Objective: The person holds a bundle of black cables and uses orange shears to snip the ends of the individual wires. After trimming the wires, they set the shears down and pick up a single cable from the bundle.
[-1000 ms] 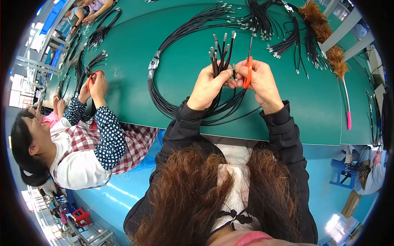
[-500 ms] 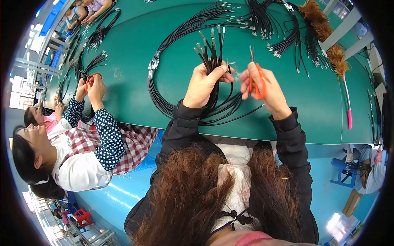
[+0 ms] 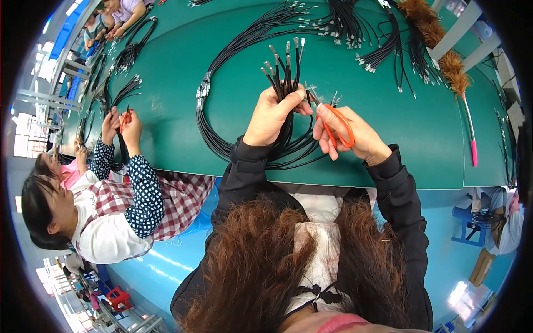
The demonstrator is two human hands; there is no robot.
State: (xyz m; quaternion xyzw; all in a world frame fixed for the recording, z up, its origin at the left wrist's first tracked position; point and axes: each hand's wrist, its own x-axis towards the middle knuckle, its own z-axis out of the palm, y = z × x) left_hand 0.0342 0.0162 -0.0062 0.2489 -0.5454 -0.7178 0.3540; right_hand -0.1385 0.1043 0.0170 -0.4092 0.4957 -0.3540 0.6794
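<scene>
My left hand [image 3: 275, 114] is closed round a bunch of black cables [image 3: 287, 89]. Their bare, silvery ends fan out above the thumb. In my right hand [image 3: 351, 132] is a pair of scissors with orange handles [image 3: 345, 129]. The blades point up and left, close beside a cable end at my left fingertips; whether they touch it cannot be made out. From the left hand the cables run down and curve across the green table [image 3: 166, 111]. A coiled cable bundle [image 3: 202, 91] lies behind and to the left, bound with a pale tie.
More black cable bundles [image 3: 383, 53] lie at the far right. A brown feather duster [image 3: 455, 75] with a pink handle rests along the right side. At my left, a co-worker in a checked apron [image 3: 114, 197] holds red-handled scissors [image 3: 126, 119] and cables. A blue stool [image 3: 469, 225] stands at the right.
My right hand has brought the scissors left and their blades now tilt toward the left hand's cable ends. My left hand keeps its hold. The co-worker's hands and head have shifted slightly.
</scene>
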